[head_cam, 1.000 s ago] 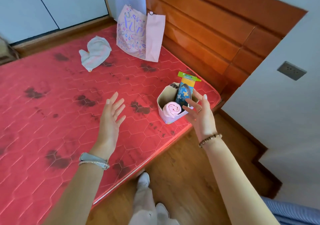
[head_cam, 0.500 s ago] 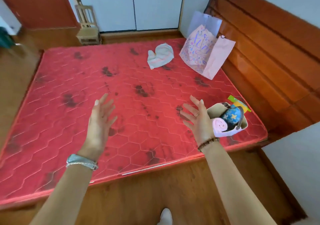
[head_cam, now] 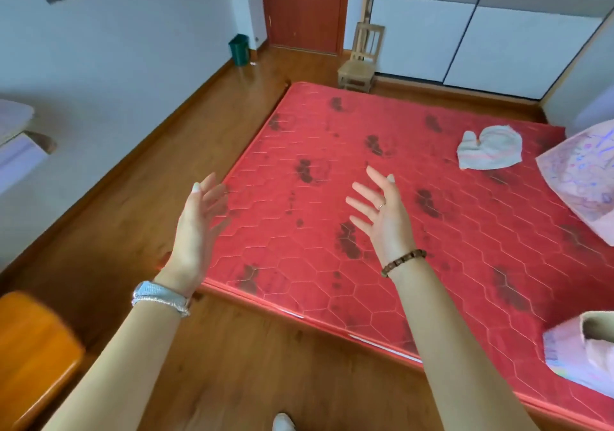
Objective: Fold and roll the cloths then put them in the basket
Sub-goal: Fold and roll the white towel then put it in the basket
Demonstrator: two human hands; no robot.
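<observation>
A crumpled white cloth (head_cam: 488, 147) with a pink stripe lies on the red mattress (head_cam: 415, 231) at the far right. The pink basket (head_cam: 578, 354) is cut off by the right edge near the mattress's front edge; its contents are hidden. My left hand (head_cam: 196, 227) hovers open over the mattress's left corner, fingers spread and blurred. Over the middle of the mattress, my right hand (head_cam: 382, 214) is raised with fingers apart and holds nothing. Both hands are far from the cloth and the basket.
A pink patterned paper bag (head_cam: 581, 178) lies at the right edge of the mattress. A small wooden chair (head_cam: 360, 61) stands beyond the mattress, a green bin (head_cam: 239, 48) by the red door. An orange wooden surface (head_cam: 30, 354) is at the lower left. Wooden floor surrounds the mattress.
The view has swung left, pushing the basket and bag to the right edge and showing the door, bin and left wall. Both hands stay raised and empty.
</observation>
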